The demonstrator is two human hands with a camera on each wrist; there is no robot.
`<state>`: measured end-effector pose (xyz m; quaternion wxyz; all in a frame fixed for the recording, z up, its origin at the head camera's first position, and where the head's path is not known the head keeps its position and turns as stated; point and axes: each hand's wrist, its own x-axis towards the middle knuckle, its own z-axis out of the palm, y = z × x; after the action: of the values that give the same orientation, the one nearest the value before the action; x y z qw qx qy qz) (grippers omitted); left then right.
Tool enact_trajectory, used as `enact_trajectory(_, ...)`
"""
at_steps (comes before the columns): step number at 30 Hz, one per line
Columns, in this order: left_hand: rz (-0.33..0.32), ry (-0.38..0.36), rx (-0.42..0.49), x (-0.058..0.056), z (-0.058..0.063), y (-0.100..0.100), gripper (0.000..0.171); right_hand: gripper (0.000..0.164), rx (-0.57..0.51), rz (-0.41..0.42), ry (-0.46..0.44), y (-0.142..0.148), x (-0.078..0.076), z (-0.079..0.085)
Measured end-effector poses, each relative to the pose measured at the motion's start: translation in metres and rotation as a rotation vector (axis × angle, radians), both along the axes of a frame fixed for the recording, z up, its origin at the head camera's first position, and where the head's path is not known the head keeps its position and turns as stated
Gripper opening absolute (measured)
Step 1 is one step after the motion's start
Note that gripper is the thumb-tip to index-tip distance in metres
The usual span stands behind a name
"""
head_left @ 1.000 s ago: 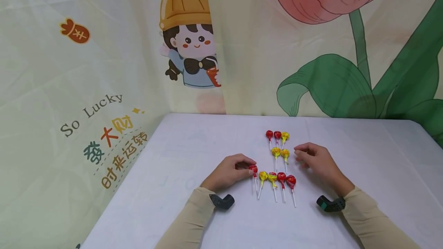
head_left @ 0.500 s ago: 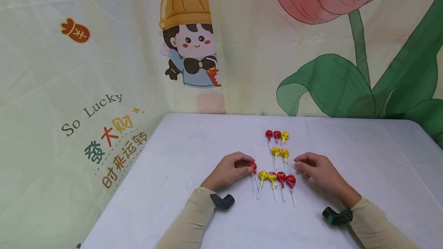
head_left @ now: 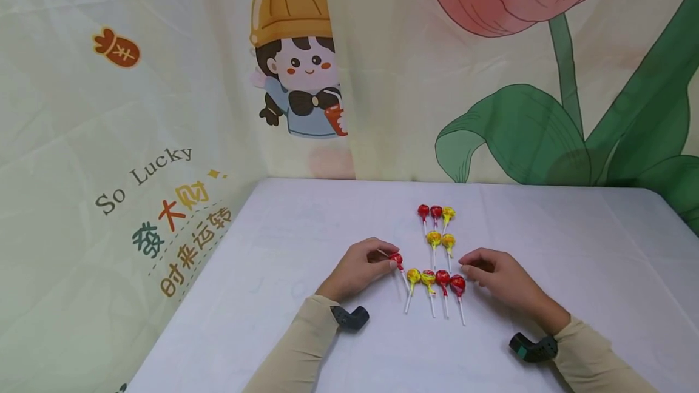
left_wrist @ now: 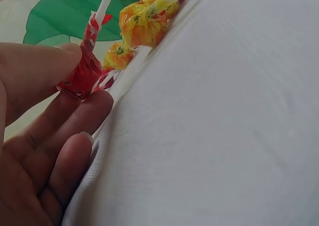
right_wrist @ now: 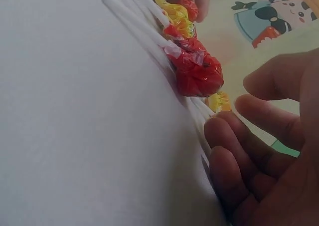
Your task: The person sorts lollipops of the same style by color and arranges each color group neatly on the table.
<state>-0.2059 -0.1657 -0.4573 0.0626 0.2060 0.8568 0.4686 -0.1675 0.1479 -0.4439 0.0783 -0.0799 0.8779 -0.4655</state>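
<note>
My left hand (head_left: 357, 268) pinches a red-wrapped lollipop (left_wrist: 85, 76) by its head between thumb and fingers, its white stick slanting toward the front row. Beside it in that row lie a yellow lollipop (head_left: 413, 276), a yellow-and-red one (head_left: 428, 280), a red one (head_left: 442, 278) and, at the right end, another red one (head_left: 457, 285). My right hand (head_left: 505, 278) holds nothing; its bent fingers and thumb stay apart just right of the end red lollipop, as the right wrist view also shows.
Behind the front row lie two yellow lollipops (head_left: 434, 239). Farther back are two red lollipops (head_left: 423, 211) and a yellow one (head_left: 448, 214). All are on a white-covered table (head_left: 306, 344), with a printed curtain (head_left: 388, 77) along its back edge.
My left hand has shifted the red lollipop slightly back and left, and its stick now slants more. My right hand has come nearer me, down beside the front row's right end.
</note>
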Motion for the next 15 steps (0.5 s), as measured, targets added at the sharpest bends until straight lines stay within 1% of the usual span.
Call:
enact_trajectory(3,0.014,-0.013,0.012,-0.003,0.002,0.001,0.028,0.027,0.038,0.026,0.003,-0.001,0.000,0.001)
enact_trajectory(6,0.021,-0.025,0.016,-0.007,0.004,0.002,0.029,0.029,0.064,0.035,-0.009,-0.001,0.002,0.002)
enact_trajectory(10,0.021,-0.035,0.016,-0.013,0.008,0.004,0.030,0.031,0.061,0.056,-0.016,0.000,0.004,0.000)
enact_trajectory(12,0.025,-0.044,0.012,-0.016,0.011,0.006,0.030,0.031,0.057,0.074,-0.004,-0.001,0.005,-0.002)
enact_trajectory(15,0.047,-0.070,-0.008,-0.022,0.012,0.007,0.030,0.031,0.057,0.099,0.013,-0.002,0.006,-0.006)
